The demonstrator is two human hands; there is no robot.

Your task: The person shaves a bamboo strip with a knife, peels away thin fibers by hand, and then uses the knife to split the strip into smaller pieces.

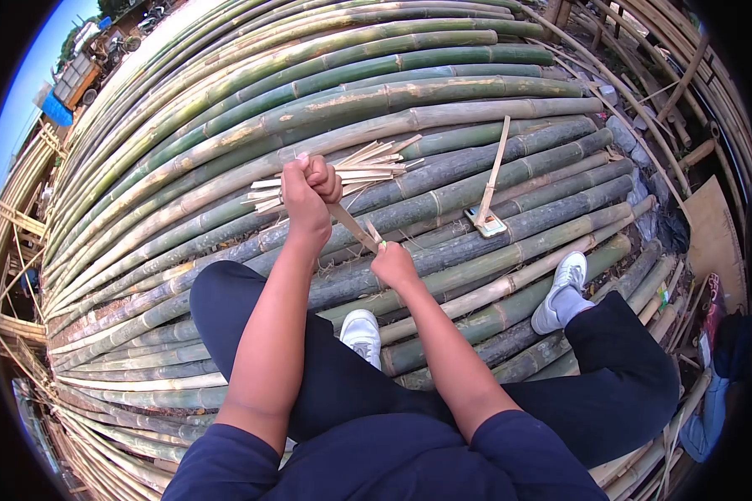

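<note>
My left hand (312,184) is closed in a fist around the upper end of a flat brownish bamboo strip (348,220). The strip slants down to my right hand (393,264), whose fingers are closed at its lower end. A short pale sliver (373,231) sticks up beside the right fingertips; I cannot tell whether it is part of the strip. Just beyond my left fist, a pile of split bamboo sticks (363,173) lies across the poles. Both hands are raised above the bamboo poles (443,204), in front of my knees.
A phone (485,222) lies on the poles to the right, with a long bamboo stick (495,167) resting on it. My white shoes (361,336) stand among the poles. A brown board (717,238) leans at far right, near another person's leg (731,351). A truck (77,79) stands far left.
</note>
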